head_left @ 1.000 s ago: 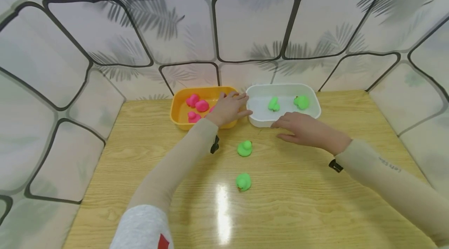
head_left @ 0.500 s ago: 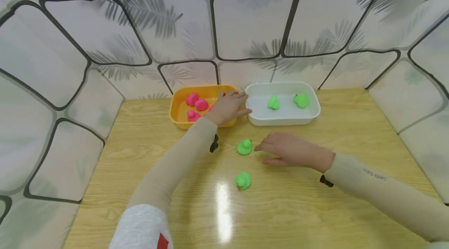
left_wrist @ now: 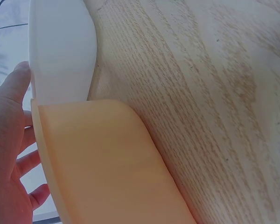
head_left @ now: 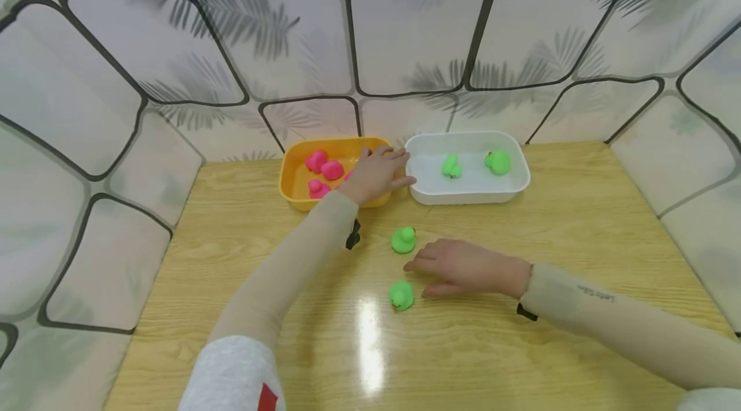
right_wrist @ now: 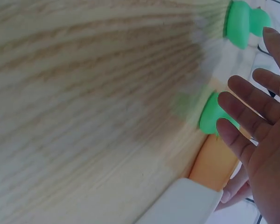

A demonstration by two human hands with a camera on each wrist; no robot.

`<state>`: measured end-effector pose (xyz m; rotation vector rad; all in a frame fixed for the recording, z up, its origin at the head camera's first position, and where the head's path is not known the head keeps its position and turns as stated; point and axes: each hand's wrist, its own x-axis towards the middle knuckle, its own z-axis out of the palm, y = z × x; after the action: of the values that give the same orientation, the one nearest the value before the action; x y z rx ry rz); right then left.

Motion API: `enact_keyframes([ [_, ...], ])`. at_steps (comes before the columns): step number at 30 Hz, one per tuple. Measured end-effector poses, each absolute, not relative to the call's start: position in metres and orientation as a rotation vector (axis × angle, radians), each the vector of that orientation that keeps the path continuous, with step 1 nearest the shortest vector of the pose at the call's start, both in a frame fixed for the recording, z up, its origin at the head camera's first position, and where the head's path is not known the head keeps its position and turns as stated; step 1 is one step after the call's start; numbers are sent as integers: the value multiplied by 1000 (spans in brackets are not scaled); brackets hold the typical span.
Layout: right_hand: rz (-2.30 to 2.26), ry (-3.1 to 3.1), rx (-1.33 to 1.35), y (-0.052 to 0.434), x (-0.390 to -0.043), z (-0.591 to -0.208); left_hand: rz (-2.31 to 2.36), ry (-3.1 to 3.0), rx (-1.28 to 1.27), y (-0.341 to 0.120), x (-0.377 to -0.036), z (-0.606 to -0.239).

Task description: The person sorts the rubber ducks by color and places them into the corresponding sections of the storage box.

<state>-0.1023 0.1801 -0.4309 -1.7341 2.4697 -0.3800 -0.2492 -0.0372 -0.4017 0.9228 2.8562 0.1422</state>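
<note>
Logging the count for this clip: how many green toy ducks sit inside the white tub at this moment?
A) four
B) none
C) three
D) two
D: the white tub holds two green toy ducks, while two more green ducks lie out on the wooden table by the right hand.

Left hand (head_left: 376, 174) extended forward, fingers straight and relaxed, palm down; right hand (head_left: 463, 267) lower, flat, fingers spread, pointing left; both forearms in beige sleeves.
</note>
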Motion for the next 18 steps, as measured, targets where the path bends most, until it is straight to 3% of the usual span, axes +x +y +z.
enact_keyframes([
  [18, -408, 2368, -1748, 160, -94, -442, 167, 2848, 916, -38, -250, -403],
])
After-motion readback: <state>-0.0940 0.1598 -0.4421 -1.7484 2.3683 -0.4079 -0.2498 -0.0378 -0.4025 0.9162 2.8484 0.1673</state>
